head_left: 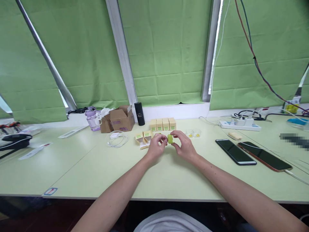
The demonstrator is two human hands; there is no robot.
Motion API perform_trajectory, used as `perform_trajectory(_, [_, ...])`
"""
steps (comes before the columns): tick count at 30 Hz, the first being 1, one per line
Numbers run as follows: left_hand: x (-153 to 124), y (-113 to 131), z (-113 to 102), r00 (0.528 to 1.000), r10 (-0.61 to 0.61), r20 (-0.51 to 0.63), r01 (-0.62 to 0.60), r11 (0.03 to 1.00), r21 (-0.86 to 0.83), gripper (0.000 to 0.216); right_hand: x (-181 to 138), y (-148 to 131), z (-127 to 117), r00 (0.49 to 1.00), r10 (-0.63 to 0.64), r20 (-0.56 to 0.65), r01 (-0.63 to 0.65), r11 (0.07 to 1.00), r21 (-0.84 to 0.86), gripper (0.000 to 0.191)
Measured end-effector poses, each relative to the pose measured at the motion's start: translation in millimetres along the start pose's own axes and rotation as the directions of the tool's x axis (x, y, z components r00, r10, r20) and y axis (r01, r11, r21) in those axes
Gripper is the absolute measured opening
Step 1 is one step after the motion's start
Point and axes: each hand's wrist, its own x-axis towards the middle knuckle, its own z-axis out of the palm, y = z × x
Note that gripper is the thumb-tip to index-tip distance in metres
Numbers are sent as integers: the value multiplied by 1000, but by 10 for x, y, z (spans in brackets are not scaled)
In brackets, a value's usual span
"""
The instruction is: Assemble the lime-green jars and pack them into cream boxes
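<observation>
Both my hands meet over the middle of the pale green table [169,174]. A small light-green object [170,139] sits between them. My right hand [183,145] pinches it with fingers curled. My left hand [156,144] is closed, its fingertips touching the object's left side. Just behind my hands stands a row of several small cream boxes with green labels [163,124]. Opened small boxes [143,139] lie to the left of my left hand. Two tiny clear containers [193,133] sit to the right of the row.
Two phones [235,151] [264,157] lie at the right, one cabled. A power strip [240,124] sits behind them. A black cylinder [139,113], brown cartons [119,119], a purple bottle [91,120] and a white cable [117,139] are at the back left.
</observation>
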Motion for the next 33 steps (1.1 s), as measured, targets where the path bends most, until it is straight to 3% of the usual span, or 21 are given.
perform_trajectory(33, [3,0,-18,999,-43,-7,43,999,17,15,9,8,13,999,47,-17,-45,997,65,47])
